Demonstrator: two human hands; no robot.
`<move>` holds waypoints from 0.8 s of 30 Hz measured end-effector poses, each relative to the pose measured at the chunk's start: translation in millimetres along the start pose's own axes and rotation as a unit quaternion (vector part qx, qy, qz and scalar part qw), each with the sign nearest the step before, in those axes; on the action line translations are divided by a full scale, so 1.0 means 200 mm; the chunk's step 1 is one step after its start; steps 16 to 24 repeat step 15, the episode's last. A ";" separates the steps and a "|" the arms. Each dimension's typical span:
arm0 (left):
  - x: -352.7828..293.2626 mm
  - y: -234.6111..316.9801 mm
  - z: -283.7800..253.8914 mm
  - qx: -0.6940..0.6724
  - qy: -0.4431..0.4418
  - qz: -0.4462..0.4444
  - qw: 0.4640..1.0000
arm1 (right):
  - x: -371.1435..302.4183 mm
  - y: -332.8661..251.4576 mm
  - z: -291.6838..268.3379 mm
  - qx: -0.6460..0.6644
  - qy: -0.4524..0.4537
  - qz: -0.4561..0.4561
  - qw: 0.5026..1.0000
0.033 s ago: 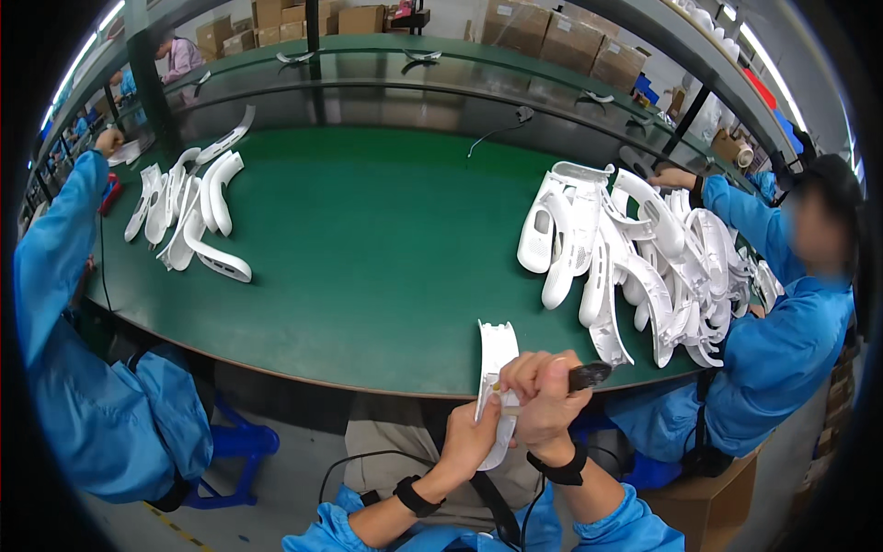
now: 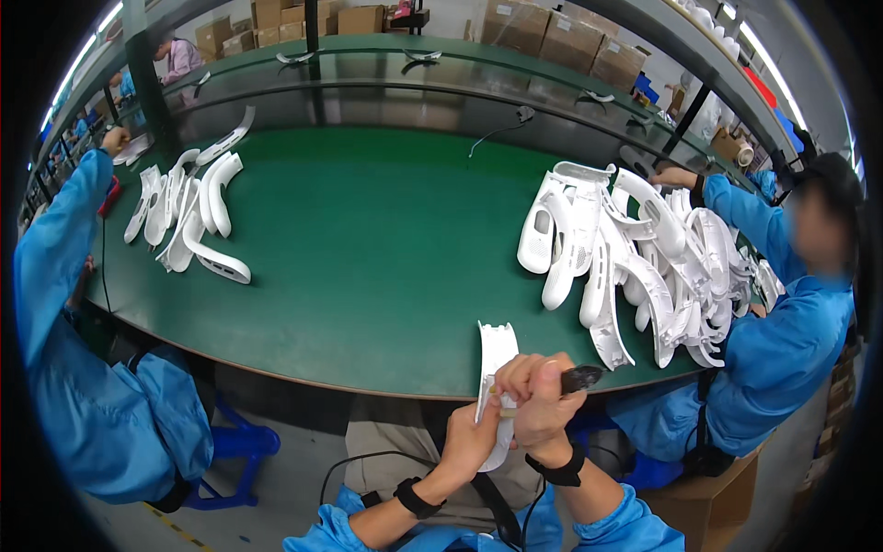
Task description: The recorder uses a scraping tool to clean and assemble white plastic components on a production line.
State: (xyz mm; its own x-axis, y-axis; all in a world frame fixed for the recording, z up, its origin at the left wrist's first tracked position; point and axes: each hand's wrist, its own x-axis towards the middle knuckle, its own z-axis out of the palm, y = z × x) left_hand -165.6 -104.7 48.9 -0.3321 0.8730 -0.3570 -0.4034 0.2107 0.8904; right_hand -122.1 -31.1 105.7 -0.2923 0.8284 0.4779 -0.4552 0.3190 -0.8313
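At the table's near edge I hold a long curved white plastic shell (image 2: 498,348), its inner side up and its top end over the tabletop. My left hand (image 2: 471,438) grips its lower part, thumb on the rim. My right hand (image 2: 543,405) is closed round a tool with a dark handle (image 2: 581,377), whose butt sticks out to the right. The tool's working end lies against the shell's inside, hidden by my fingers, so its kind cannot be told. A small yellowish bit shows between my hands.
White shells lie in a large heap (image 2: 635,248) at right and a smaller group (image 2: 184,198) at left on the green table (image 2: 368,230). Co-workers in blue sit on both sides. A shelf frame (image 2: 152,83) and a short cable (image 2: 497,131) stand at the back.
My right hand and the dark-handled tool have shifted very slightly to the left. At far left, the co-worker's raised hand has moved a little to the right.
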 end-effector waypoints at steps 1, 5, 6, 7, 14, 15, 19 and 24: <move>0.01 -0.06 0.00 0.020 0.013 0.024 0.999 | -0.02 0.03 -0.01 -0.021 -0.016 0.000 1.000; 0.01 -0.05 0.00 0.038 0.038 0.054 0.997 | 0.00 0.05 -0.02 -0.040 -0.045 0.007 0.998; 0.01 -0.03 0.01 0.040 0.039 0.053 0.997 | 0.02 0.05 -0.02 -0.038 -0.044 0.008 0.998; -0.01 -0.01 0.02 0.015 0.038 0.033 0.999 | 0.04 0.03 -0.02 -0.030 -0.032 0.041 0.998; 0.02 -0.12 0.01 0.017 0.037 0.085 0.996 | 0.02 0.06 -0.02 -0.103 0.007 0.078 0.992; 0.02 -0.11 0.01 0.018 0.038 0.101 0.994 | 0.03 0.06 -0.01 -0.122 0.014 0.082 0.989; 0.02 -0.11 0.01 0.018 0.038 0.101 0.994 | 0.03 0.06 -0.01 -0.122 0.014 0.082 0.989; 0.02 -0.11 0.01 0.018 0.038 0.101 0.994 | 0.03 0.06 -0.01 -0.122 0.014 0.082 0.989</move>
